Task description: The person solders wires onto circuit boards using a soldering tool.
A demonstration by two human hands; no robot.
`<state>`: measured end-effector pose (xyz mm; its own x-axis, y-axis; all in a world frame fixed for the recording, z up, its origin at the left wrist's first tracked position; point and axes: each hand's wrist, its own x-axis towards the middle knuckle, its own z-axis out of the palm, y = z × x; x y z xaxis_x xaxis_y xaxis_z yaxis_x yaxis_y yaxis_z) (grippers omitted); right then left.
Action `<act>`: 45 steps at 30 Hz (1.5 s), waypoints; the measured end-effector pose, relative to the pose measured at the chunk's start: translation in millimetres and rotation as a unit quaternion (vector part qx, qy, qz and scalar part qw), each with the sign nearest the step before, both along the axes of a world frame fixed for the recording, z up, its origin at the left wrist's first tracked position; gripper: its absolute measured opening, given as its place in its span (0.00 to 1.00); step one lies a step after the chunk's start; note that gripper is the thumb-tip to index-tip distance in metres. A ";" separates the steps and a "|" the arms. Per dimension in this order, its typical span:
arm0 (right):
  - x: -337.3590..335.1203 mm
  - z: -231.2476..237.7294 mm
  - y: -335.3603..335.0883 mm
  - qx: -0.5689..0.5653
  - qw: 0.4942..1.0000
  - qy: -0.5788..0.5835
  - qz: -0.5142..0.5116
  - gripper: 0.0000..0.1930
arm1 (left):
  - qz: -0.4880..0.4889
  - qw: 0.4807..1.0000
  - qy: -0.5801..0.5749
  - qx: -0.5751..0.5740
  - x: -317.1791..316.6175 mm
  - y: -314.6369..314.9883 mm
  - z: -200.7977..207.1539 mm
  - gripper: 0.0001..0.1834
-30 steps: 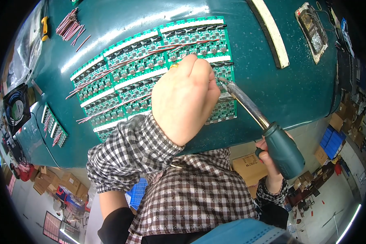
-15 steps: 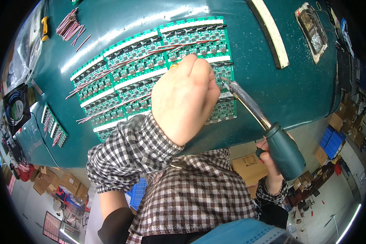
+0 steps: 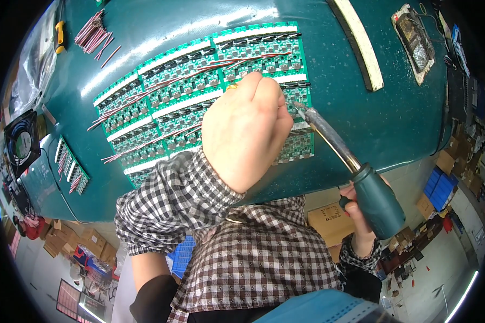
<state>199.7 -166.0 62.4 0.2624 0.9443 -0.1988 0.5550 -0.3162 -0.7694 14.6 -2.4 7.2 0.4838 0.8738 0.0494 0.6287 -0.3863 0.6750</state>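
Green circuit boards lie joined in rows on the table, with white strips and dark parts along them. My left hand rests over their right part, fingers closed; its fingertips, and anything between them, are hidden under the hand. In my right hand is a soldering iron with a thick green handle. Its tip points up and left, at the boards' right side beside my left fingers; whether it touches a board I cannot tell. Red, black and white wires lie across the boards in two lines.
A bundle of short wires and a yellow-handled tool lie at the far left. A smaller board sits near a black fan. A pale curved strip and a solder-stained tray lie at the far right.
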 end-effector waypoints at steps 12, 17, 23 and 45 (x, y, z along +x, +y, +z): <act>-1.7 -8.9 -4.8 0.031 0.956 0.246 -0.159 0.26 | -0.003 1.000 0.006 -0.009 0.1 1.5 0.5 0.08; 13.3 -32.0 9.5 0.109 0.891 0.377 -0.227 0.23 | -0.005 1.000 0.021 -0.011 -0.3 0.1 3.8 0.08; 37.0 -57.7 11.4 0.156 0.794 0.526 -0.261 0.23 | -0.045 0.994 0.019 -0.094 -14.0 -2.8 19.8 0.10; 41.4 -67.1 15.2 0.269 0.725 0.581 -0.254 0.18 | 0.079 0.986 -0.146 -0.021 -74.9 4.3 -13.8 0.13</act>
